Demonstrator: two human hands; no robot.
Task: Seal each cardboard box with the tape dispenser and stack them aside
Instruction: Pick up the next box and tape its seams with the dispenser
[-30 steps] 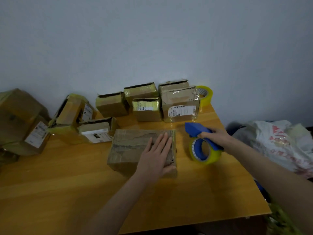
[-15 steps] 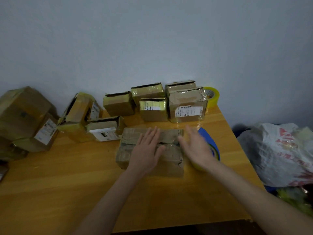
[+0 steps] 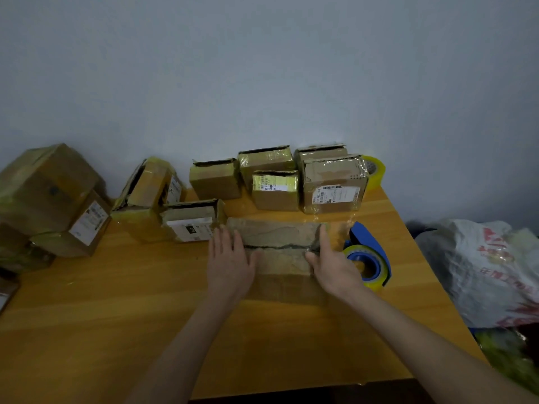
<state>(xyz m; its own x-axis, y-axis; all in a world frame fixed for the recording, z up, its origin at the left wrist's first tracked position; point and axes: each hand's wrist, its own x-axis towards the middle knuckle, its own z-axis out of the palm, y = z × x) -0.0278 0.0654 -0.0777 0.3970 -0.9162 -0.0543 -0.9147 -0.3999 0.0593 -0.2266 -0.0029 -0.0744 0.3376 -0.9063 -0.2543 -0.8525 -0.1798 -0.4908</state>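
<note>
Left hand (image 3: 229,263) flat, palm down; right hand (image 3: 332,266) outstretched, thumb apart.

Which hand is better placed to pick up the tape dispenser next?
Right, probably. The right hand lies at the right end of the box, just beside the tape dispenser; the left hand lies at its opposite end.
</note>
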